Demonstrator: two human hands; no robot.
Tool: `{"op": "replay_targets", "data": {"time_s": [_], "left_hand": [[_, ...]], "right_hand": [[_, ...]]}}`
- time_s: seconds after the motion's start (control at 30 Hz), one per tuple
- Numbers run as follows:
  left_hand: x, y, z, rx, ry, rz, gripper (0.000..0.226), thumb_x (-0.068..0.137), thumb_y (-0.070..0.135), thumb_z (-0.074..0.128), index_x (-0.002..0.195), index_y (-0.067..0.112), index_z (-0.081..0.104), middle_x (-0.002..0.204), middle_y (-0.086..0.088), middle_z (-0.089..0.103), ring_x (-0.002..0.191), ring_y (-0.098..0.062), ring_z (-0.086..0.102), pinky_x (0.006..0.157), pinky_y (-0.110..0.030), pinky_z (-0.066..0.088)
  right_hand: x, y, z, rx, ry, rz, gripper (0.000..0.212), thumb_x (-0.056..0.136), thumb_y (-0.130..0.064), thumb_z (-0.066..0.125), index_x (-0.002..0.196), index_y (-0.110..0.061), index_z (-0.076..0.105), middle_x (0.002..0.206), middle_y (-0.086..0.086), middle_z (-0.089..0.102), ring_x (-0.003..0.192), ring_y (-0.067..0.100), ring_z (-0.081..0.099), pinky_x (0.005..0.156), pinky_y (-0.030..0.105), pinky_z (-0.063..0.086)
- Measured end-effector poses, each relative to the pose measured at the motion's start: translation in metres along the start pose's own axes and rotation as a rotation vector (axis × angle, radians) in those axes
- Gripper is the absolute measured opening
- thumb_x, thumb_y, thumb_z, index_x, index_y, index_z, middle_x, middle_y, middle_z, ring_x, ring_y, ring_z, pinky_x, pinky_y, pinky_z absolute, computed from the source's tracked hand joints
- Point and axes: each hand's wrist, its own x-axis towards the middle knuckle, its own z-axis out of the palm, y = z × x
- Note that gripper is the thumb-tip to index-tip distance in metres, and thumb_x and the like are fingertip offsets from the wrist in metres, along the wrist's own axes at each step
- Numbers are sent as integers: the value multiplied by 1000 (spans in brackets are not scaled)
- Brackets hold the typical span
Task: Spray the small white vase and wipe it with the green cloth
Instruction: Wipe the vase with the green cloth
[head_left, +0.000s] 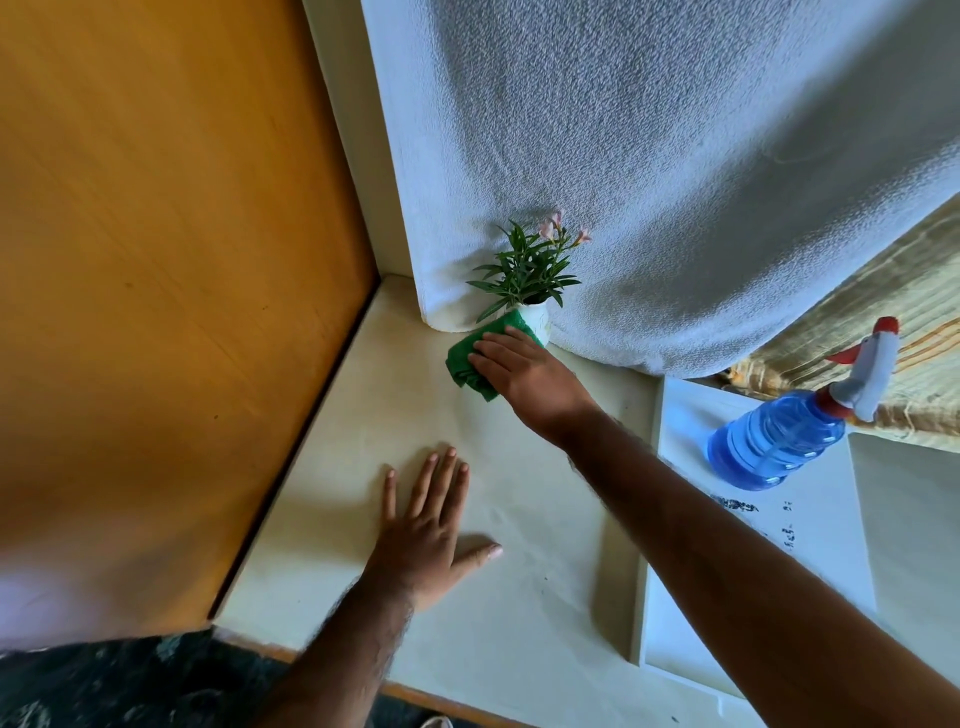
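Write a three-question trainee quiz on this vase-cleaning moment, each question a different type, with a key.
1. True or false: the spray bottle is held in the left hand.
2. Multiple choice: the green cloth is pressed against the white vase by A) the left hand, B) the right hand, C) no hand.
3. Fill in: the left hand lies flat on the ____.

Key: 1. False, the bottle stands alone at the right. 2. B. 3. Table.
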Motion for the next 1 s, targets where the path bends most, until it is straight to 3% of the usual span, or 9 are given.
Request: {"op": "replay_targets", "data": {"time_s": [0.33, 0.47, 0.6, 0.83, 1.0], "left_hand": [[0, 0, 1, 0, 2, -9, 104, 83, 86, 22, 156, 15, 1, 166, -5, -3, 152, -22, -4, 115, -69, 3], [-1, 1, 2, -2, 5, -8, 104, 83, 86, 23, 156, 15, 3, 166, -6, -1, 152, -24, -2, 115, -69, 5], [-1, 0, 2, -20, 10, -6, 104, 84, 86, 26, 156, 14, 6, 166, -6, 4, 152, -25, 3, 114, -70, 8], [0, 1, 0, -4, 2, -7, 104, 83, 87, 21, 156, 16, -1, 166, -4, -5, 151, -22, -6, 115, -68, 3], [-1, 1, 0, -6, -11, -10, 104, 83, 87, 19, 156, 17, -3, 166, -4, -8, 151, -22, -8, 115, -68, 2]], "right_hand": [[-31, -2, 28, 137, -73, 112, 55, 86, -6, 28, 118, 7, 72, 120, 26, 70, 114, 45, 66, 101, 62, 46], [-36, -6, 17, 156, 116, 193, 52, 89, -2, 32, 126, 3, 69, 128, 21, 68, 122, 39, 61, 109, 49, 45], [-27, 3, 3, 125, 276, 237, 47, 93, 0, 35, 126, 5, 68, 130, 21, 67, 125, 37, 58, 112, 51, 40], [-37, 19, 21, 143, 110, 331, 58, 83, -2, 30, 128, 3, 67, 132, 22, 66, 126, 40, 59, 111, 53, 41], [-44, 10, 21, 140, 112, 358, 61, 81, -3, 28, 126, 4, 68, 129, 21, 68, 122, 40, 62, 106, 54, 48]]}}
